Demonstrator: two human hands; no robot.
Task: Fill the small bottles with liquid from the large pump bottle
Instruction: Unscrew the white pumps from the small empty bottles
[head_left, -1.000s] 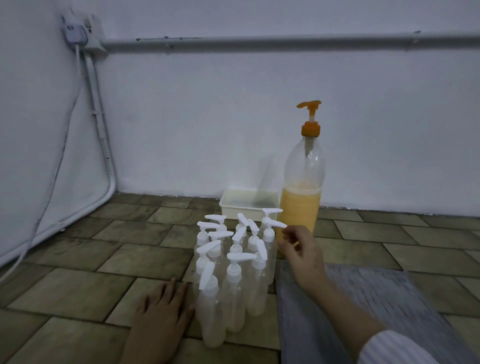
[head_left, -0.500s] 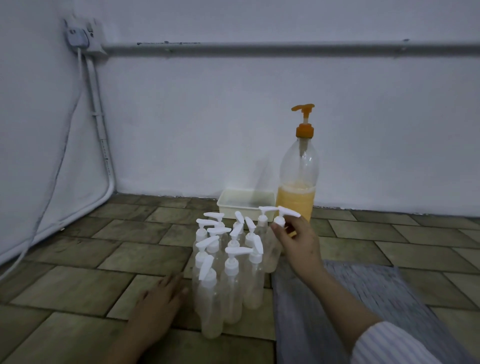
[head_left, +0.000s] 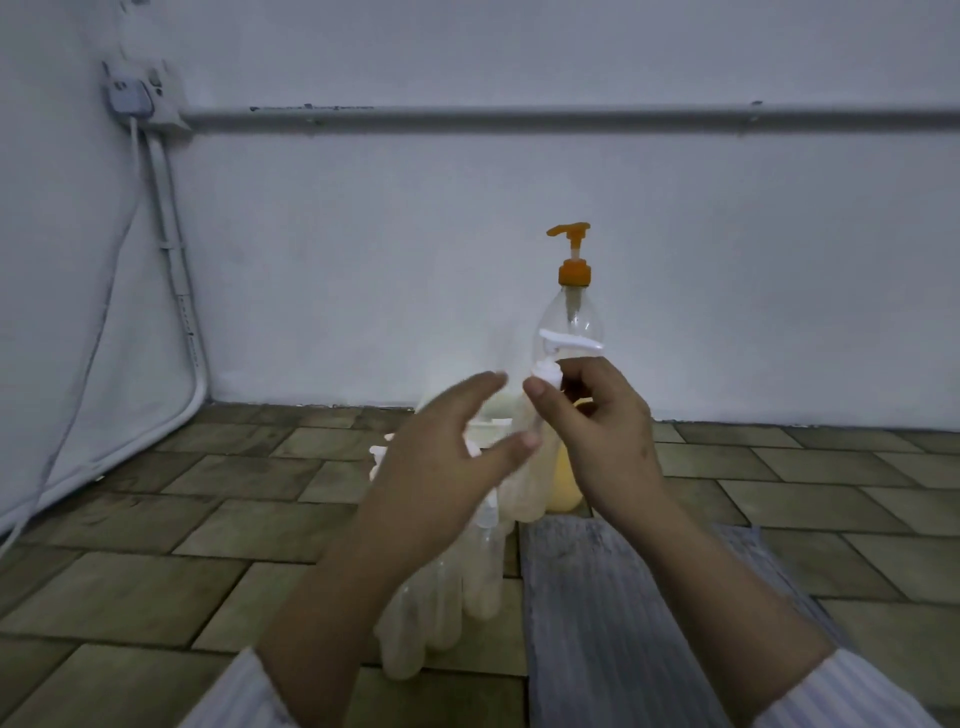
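Many brown floor tiles (head_left: 260, 525) below white wall (head_left: 727, 260) with grey pipe (head_left: 519, 117)

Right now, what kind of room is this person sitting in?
Probably a plain indoor room's corner, used as a floor workspace. A tiled floor meets bare white walls, with a wall socket and a conduit pipe.

You've got one large pump bottle (head_left: 567, 332), one small bottle (head_left: 535, 467) lifted, a cluster of small bottles (head_left: 441, 603) too hidden to count, two hands.
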